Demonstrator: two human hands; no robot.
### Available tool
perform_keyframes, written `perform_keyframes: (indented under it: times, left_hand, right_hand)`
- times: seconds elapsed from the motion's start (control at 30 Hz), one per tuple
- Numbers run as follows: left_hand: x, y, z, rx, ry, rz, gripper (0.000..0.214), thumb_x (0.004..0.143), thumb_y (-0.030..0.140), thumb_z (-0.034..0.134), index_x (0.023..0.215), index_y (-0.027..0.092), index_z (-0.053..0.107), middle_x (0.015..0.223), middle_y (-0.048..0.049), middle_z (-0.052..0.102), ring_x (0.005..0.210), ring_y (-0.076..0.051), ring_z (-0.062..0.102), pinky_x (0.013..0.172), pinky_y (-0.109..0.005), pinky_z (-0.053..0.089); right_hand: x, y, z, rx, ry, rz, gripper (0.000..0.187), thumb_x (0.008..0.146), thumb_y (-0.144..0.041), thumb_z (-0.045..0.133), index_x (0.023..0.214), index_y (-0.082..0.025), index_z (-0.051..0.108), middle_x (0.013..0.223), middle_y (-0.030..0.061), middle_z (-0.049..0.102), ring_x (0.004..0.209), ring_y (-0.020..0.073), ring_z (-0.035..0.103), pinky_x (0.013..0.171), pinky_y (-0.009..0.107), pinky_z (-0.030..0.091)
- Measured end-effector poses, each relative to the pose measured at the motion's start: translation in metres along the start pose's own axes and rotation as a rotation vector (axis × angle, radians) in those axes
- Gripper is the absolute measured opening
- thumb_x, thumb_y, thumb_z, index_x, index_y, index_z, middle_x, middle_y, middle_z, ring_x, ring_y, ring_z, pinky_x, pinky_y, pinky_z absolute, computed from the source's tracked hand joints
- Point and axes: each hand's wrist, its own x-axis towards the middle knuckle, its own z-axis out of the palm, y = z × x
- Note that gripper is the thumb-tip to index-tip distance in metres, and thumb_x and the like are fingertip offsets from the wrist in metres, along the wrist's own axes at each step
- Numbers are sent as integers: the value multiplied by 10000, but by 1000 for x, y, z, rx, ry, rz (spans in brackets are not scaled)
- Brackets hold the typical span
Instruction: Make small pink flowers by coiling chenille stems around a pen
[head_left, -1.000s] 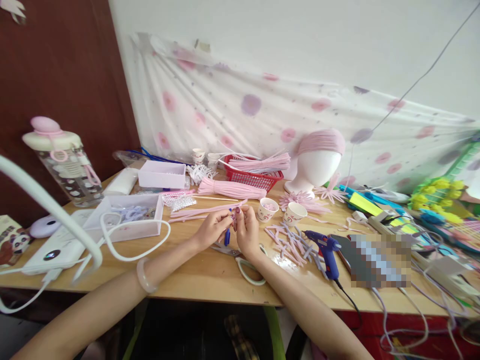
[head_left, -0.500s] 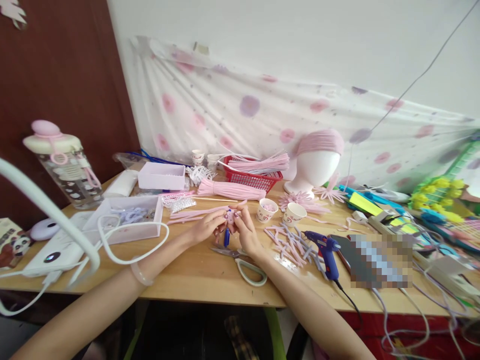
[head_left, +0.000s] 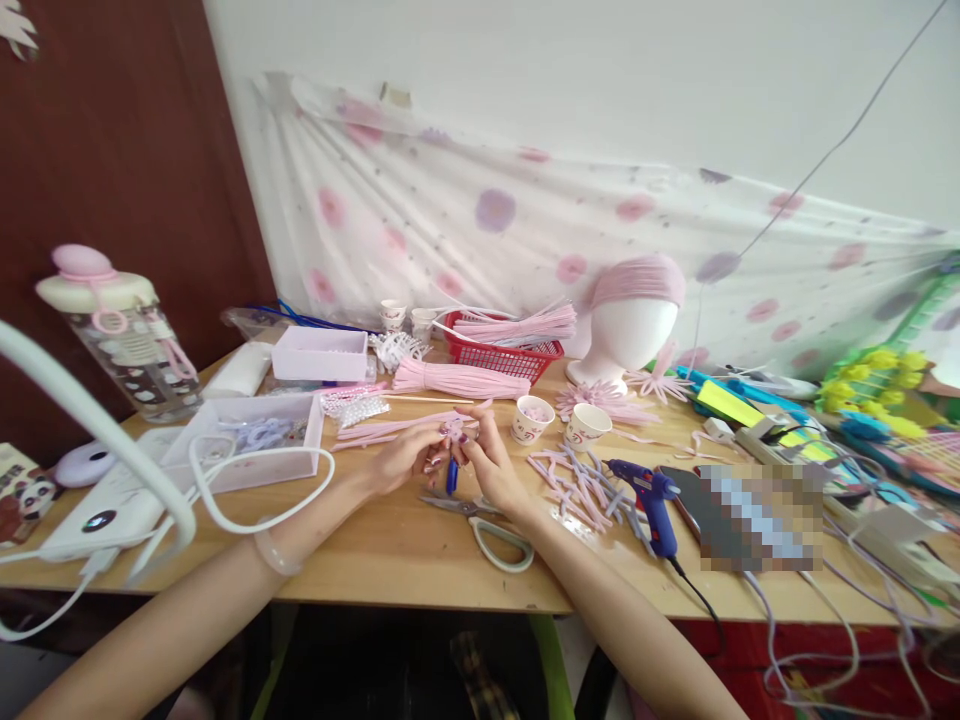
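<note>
My left hand (head_left: 409,457) and my right hand (head_left: 489,460) meet above the middle of the table. Pinched between their fingertips is a small pink fuzzy piece (head_left: 452,428), which looks like bent pipe cleaner; the fingers hide part of it. Just below the fingers shows a blue pen-like stick (head_left: 452,478); I cannot tell whether it is held or lies on the table. Scissors (head_left: 501,545) with pale handles rest open under my hands. To the right, short pink and grey pipe-cleaner pieces (head_left: 566,490) lie in a loose pile. A bracelet circles my left wrist.
Two paper cups (head_left: 587,428) stand right of my hands. A blue glue gun (head_left: 654,500) and a phone (head_left: 701,515) lie farther right, among cables. Behind are a pink pipe-cleaner bundle (head_left: 461,379), a red basket (head_left: 502,358) and a white foam head (head_left: 630,335). A white cable (head_left: 300,520) loops left.
The pink piece between my fingertips has been turned, and the fingers of my left hand have shifted around it. The whole view has moved slightly.
</note>
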Motion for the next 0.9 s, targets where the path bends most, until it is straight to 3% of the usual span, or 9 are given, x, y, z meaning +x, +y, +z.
perform_keyframes:
  times: [0.2, 0.4, 0.5, 0.63, 0.73, 0.9]
  left_hand:
    - [-1, 4, 1, -14, 36, -10, 202, 751, 319, 565, 642, 171, 480, 548, 44, 423, 478, -83, 371, 414, -182, 362]
    - [0, 9, -3, -129, -81, -173, 211, 717, 290, 485, 552, 198, 389, 438, 73, 269, 385, -75, 248, 389, -211, 350]
    - [1, 9, -5, -169, -67, -181, 204, 724, 285, 490, 564, 196, 399, 430, 80, 257, 371, -71, 239, 387, -208, 347]
    - [1, 7, -3, -181, 22, -94, 190, 752, 349, 561, 704, 174, 508, 552, 50, 449, 432, -76, 391, 462, -231, 435]
    - [1, 3, 1, -133, 94, -21, 235, 746, 363, 663, 743, 155, 554, 622, 34, 538, 487, -76, 460, 511, -232, 454]
    - [2, -6, 2, -42, 167, 13, 320, 730, 409, 724, 655, 120, 609, 536, 20, 557, 492, -81, 486, 493, -207, 409]
  right_hand:
    - [3, 5, -2, 130, -129, 29, 356, 854, -279, 515, 1176, -234, 371, 708, -50, 538, 574, 121, 487, 591, 264, 408]
    - [9, 5, -8, 260, -86, 154, 371, 740, -215, 594, 1090, -198, 475, 553, -97, 458, 484, 91, 401, 531, 239, 345]
    - [11, 6, -8, 275, -87, 148, 377, 740, -263, 623, 1079, -199, 472, 547, -92, 476, 485, 99, 428, 526, 244, 346]
    - [10, 7, -6, 123, 2, 35, 355, 816, -326, 591, 1107, -220, 417, 615, -60, 529, 564, 128, 506, 574, 260, 399]
    - [6, 9, -5, -122, 84, -83, 320, 865, -270, 528, 1148, -221, 387, 662, -41, 536, 612, 145, 528, 623, 276, 423]
    - [2, 14, -8, -586, 20, -217, 380, 863, -134, 455, 1226, -202, 364, 703, -4, 571, 629, 176, 544, 645, 300, 433]
